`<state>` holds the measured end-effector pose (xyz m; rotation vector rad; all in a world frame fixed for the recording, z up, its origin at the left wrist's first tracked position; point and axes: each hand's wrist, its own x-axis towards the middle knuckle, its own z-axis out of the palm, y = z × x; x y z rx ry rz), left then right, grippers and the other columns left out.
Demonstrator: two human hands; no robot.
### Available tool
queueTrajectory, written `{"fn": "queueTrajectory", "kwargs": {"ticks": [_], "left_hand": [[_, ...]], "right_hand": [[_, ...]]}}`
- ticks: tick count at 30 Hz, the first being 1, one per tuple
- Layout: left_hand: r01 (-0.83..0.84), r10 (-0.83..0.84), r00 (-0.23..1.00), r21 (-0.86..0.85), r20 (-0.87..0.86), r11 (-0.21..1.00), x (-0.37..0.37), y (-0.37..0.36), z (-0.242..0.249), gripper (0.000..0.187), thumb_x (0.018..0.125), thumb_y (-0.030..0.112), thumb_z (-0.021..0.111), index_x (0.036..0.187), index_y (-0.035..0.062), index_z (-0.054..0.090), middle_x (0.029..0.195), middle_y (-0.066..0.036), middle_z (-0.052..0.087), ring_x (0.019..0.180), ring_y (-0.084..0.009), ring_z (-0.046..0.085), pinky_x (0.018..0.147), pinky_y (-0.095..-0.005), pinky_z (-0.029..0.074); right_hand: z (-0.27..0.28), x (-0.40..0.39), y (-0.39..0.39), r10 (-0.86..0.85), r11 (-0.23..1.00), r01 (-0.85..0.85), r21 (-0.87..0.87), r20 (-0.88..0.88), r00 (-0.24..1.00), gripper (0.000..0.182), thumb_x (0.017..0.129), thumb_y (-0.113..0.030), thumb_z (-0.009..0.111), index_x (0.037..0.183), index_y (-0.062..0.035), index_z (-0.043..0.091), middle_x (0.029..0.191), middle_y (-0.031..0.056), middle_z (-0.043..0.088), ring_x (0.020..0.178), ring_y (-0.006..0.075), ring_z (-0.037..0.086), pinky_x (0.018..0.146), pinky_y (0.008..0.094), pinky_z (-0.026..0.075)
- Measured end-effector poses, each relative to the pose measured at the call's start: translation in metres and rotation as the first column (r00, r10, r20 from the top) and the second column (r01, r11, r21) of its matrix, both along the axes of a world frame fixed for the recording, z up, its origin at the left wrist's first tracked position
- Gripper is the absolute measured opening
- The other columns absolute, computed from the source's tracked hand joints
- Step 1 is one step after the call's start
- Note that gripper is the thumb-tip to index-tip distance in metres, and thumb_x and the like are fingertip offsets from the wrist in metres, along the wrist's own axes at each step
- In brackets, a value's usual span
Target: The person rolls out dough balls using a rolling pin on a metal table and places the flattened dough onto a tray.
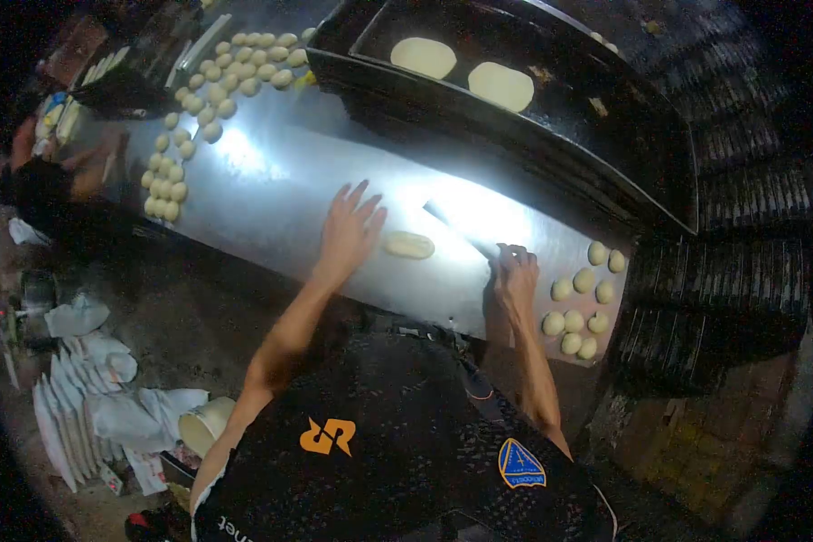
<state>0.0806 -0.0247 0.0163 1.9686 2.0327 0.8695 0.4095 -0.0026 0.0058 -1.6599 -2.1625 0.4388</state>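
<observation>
My left hand (352, 226), fingers spread, is over the shiny metal table (289, 190), just left of an oval piece of dough (409, 244). The dough lies flat on the metal, with a small gap between it and my fingers. To its right, my right hand (517, 271) is closed around the near end of a slim, dark rolling pin (456, 228). The pin slants away up and left, behind the dough. Glare on the table blurs its far end.
A large dark tray (641, 154) at the back holds two flat dough pieces (423, 58). Several dough balls (584, 280) sit at the right end, many more (244, 68) at the left. Another person's hand (90, 167) is at the far left. Stacked dark trays (723, 289) stand right.
</observation>
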Motion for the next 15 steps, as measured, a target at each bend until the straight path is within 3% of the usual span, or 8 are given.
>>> {"fn": "queueTrajectory", "kwargs": {"ticks": [1, 2, 4, 6, 10, 13, 15], "left_hand": [[-0.003, 0.003, 1.0, -0.005, 0.005, 1.0, 0.006, 0.011, 0.004, 0.04, 0.094, 0.033, 0.057, 0.125, 0.0091, 0.064, 0.141, -0.016, 0.053, 0.132, -0.0427, 0.042, 0.112, -0.053, 0.03], [0.008, -0.004, 0.995, 0.051, -0.096, 0.999, 0.016, 0.019, 0.008, 0.04, 0.095, 0.03, 0.055, 0.127, 0.0067, 0.062, 0.14, -0.017, 0.053, 0.133, -0.0388, 0.043, 0.113, -0.052, 0.029], [0.017, -0.002, 0.981, 0.077, -0.192, 0.997, 0.023, 0.015, -0.008, 0.04, 0.095, 0.027, 0.054, 0.128, 0.0042, 0.061, 0.14, -0.017, 0.053, 0.134, -0.0348, 0.044, 0.114, -0.051, 0.028], [0.086, -0.062, 0.927, 0.048, -0.37, 0.995, 0.025, 0.002, -0.048, 0.042, 0.097, 0.025, 0.05, 0.13, 0.0006, 0.058, 0.14, -0.018, 0.053, 0.136, -0.029, 0.044, 0.115, -0.0491, 0.028], [0.019, -0.033, 0.953, -0.05, -0.303, 0.999, 0.041, -0.051, -0.055, 0.044, 0.098, 0.023, 0.045, 0.135, -0.0001, 0.052, 0.144, -0.017, 0.05, 0.138, -0.0258, 0.041, 0.116, -0.0464, 0.027], [-0.058, 0.024, 0.974, -0.143, -0.227, 0.988, 0.052, -0.076, -0.049, 0.05, 0.104, 0.025, 0.03, 0.147, 0.0004, 0.04, 0.151, -0.014, 0.042, 0.142, -0.0271, 0.036, 0.119, -0.0472, 0.019], [-0.04, 0.007, 0.979, -0.16, -0.201, 0.986, 0.047, -0.076, -0.048, 0.05, 0.104, 0.026, 0.03, 0.147, 0.0004, 0.039, 0.152, -0.014, 0.04, 0.143, -0.0268, 0.034, 0.119, -0.0473, 0.018]], "right_hand": [[-0.01, -0.004, 0.003, 0.121, 0.987, -0.123, 0.101, 0.022, 0.992, 0.038, 0.081, -0.011, 0.069, 0.119, -0.0111, 0.065, 0.115, 0.0122, 0.063, 0.11, 0.0334, 0.053, 0.094, 0.0455, 0.042], [-0.021, -0.009, 0.002, 0.24, 0.95, -0.246, 0.193, 0.052, 0.969, 0.041, 0.079, -0.01, 0.07, 0.12, -0.0126, 0.065, 0.114, 0.0114, 0.062, 0.109, 0.0325, 0.053, 0.092, 0.0443, 0.043], [-0.008, -0.041, -0.004, 0.372, 0.911, -0.363, 0.195, -0.009, 0.928, 0.042, 0.077, -0.006, 0.068, 0.118, -0.0144, 0.065, 0.115, 0.0077, 0.061, 0.108, 0.031, 0.054, 0.091, 0.043, 0.042], [-0.027, -0.064, -0.009, 0.354, 0.919, -0.33, 0.218, -0.081, 0.932, 0.041, 0.077, -0.007, 0.07, 0.117, -0.0136, 0.064, 0.113, 0.0081, 0.06, 0.108, 0.0304, 0.054, 0.09, 0.0427, 0.042], [-0.022, -0.066, -0.053, 0.298, 0.949, -0.279, 0.148, -0.129, 0.946, 0.04, 0.078, -0.009, 0.071, 0.117, -0.0132, 0.063, 0.111, 0.0093, 0.059, 0.106, 0.0298, 0.054, 0.088, 0.0424, 0.041], [-0.013, -0.065, -0.059, 0.28, 0.95, -0.255, 0.181, -0.128, 0.952, 0.037, 0.081, -0.01, 0.07, 0.117, -0.0121, 0.064, 0.11, 0.0107, 0.059, 0.105, 0.0305, 0.054, 0.089, 0.0439, 0.041], [0.0, -0.059, -0.051, 0.345, 0.938, -0.344, 0.026, -0.08, 0.935, 0.035, 0.085, -0.01, 0.068, 0.119, -0.0109, 0.064, 0.11, 0.0112, 0.059, 0.106, 0.0311, 0.053, 0.09, 0.045, 0.041]]}}
